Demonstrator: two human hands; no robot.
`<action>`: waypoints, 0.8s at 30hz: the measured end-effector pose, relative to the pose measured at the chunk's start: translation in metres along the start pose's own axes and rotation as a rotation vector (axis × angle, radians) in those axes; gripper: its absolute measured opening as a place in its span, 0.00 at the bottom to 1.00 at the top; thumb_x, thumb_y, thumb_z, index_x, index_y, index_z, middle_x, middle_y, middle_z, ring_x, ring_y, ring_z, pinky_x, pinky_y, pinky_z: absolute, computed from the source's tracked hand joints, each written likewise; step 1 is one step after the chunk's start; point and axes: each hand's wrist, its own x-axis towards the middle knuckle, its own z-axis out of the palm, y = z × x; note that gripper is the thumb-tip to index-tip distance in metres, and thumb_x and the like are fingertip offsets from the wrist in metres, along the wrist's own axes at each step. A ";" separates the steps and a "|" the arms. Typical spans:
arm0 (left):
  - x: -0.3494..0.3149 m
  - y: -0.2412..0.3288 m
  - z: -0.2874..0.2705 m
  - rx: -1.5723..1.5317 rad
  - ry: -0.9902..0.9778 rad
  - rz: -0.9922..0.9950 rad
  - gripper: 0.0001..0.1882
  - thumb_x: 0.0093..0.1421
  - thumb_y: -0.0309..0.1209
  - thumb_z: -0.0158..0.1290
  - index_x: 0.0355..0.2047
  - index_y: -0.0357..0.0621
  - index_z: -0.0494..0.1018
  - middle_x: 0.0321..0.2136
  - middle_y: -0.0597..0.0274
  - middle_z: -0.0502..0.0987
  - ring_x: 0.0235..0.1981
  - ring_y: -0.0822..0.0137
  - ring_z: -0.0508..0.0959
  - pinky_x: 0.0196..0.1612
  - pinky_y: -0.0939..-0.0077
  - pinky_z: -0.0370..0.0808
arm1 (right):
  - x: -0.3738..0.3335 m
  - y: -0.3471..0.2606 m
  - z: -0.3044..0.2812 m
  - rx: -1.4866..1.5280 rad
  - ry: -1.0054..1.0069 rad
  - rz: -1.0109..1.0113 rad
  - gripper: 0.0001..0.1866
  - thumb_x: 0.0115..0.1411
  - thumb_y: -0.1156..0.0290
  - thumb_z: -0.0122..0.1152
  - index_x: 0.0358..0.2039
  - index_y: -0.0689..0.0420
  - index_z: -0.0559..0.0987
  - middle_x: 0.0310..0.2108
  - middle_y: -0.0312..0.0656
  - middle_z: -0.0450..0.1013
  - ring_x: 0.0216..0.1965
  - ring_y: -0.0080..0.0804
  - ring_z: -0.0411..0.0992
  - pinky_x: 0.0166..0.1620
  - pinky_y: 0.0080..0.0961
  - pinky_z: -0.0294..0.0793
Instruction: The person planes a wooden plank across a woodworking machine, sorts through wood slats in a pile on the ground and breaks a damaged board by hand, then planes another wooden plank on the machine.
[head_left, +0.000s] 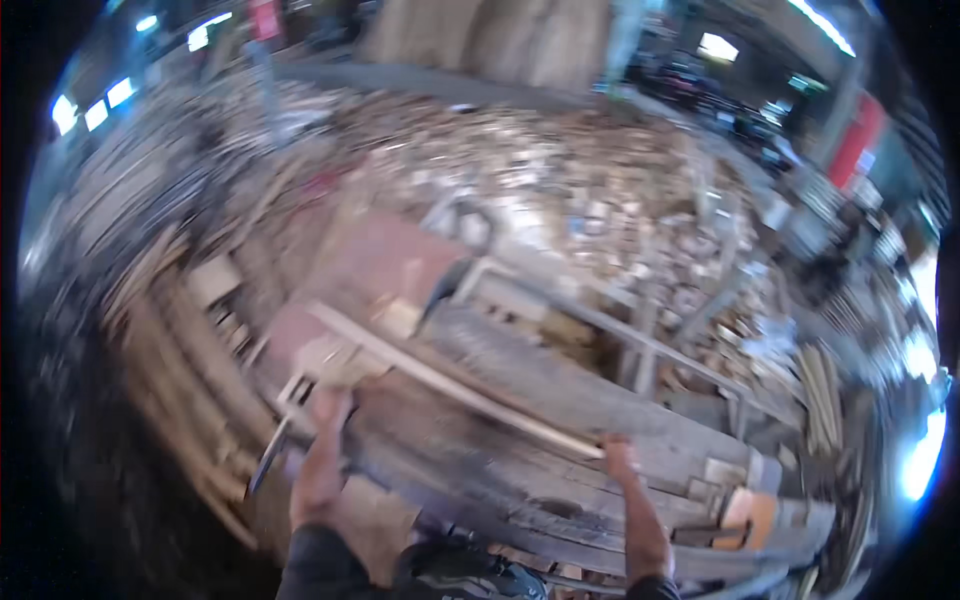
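A long, pale wooden strip lies slantwise over the long worn bed of what looks like a woodworking machine. Its near right end is in my right hand, fingers closed around it. My left hand is at the left side of the bed, beside a light metal bracket and just below a pale flat piece. Motion smears the left fingers, so I cannot make out whether they hold anything. A reddish-brown plate stretches beyond the strip's far end.
Long boards are stacked at my left. Past the machine's metal rail spreads a large heap of wood offcuts. An orange piece sits at the bed's right end, near a bundle of thin sticks.
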 end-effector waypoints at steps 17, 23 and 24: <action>0.001 0.017 0.002 -0.248 -0.032 -0.130 0.25 0.58 0.46 0.61 0.37 0.30 0.79 0.28 0.55 0.81 0.28 0.62 0.79 0.31 0.66 0.76 | -0.005 -0.030 -0.009 0.258 -0.026 0.049 0.28 0.47 0.67 0.64 0.51 0.51 0.72 0.52 0.45 0.69 0.57 0.48 0.64 0.56 0.48 0.63; -0.102 0.082 -0.053 -0.234 -0.702 0.375 0.19 0.55 0.39 0.64 0.36 0.32 0.79 0.26 0.61 0.80 0.28 0.70 0.78 0.33 0.73 0.74 | 0.007 -0.030 0.008 0.148 0.186 -0.016 0.31 0.42 0.68 0.66 0.51 0.49 0.73 0.52 0.46 0.69 0.55 0.45 0.67 0.54 0.46 0.64; -0.136 0.122 -0.057 -0.098 -1.072 0.422 0.19 0.55 0.40 0.64 0.34 0.33 0.79 0.25 0.62 0.80 0.29 0.70 0.79 0.33 0.74 0.75 | 0.007 -0.028 0.001 0.185 0.119 0.000 0.31 0.44 0.70 0.66 0.52 0.51 0.72 0.53 0.46 0.69 0.56 0.46 0.66 0.54 0.47 0.63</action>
